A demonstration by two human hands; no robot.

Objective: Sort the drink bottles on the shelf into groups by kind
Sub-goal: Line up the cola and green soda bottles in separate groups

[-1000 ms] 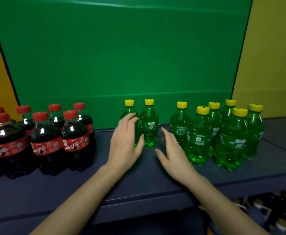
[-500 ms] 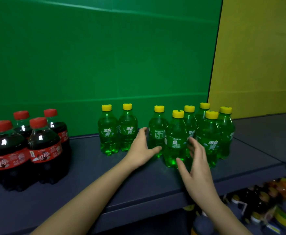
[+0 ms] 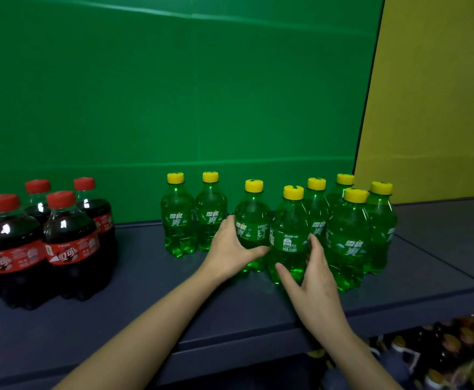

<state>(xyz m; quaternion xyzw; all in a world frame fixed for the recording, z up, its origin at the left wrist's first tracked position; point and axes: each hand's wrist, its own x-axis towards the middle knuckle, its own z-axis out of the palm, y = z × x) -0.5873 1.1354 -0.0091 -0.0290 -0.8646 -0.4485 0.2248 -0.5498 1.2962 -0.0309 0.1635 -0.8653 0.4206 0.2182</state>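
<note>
On the shelf: two groups stand on the dark shelf (image 3: 145,299), cola bottles (image 3: 69,243) to the left, green bottles (image 3: 345,237) from the middle to the right, well apart from each other.
Left hand: the left hand (image 3: 230,249) is wrapped around the left flank of one green bottle (image 3: 251,226), thumb across its front, clamped on it.
Right hand: the right hand (image 3: 314,274) lies open against the right side of the front bottle (image 3: 289,237), fingers spread and reaching up between it and its neighbour; it touches but I cannot tell that it has closed.
Key relation: both bottles stand upright, long axis vertical, straight ahead of the hands. Left of the held one stands a pair (image 3: 193,218) set apart by a gap, so that side falls to the nearer left hand.
Look of the bottles: small clear green plastic, yellow caps, green labels with white characters, pale liquid glowing at the lobed bases.
Cola group: dark liquid, red caps, red labels, packed close.
Judged stage: kinds look already separated; what remains seems to be closing up the green cluster.
Next move, as a guess: slide upright, low grip, since the close neighbours could be knocked over.
</note>
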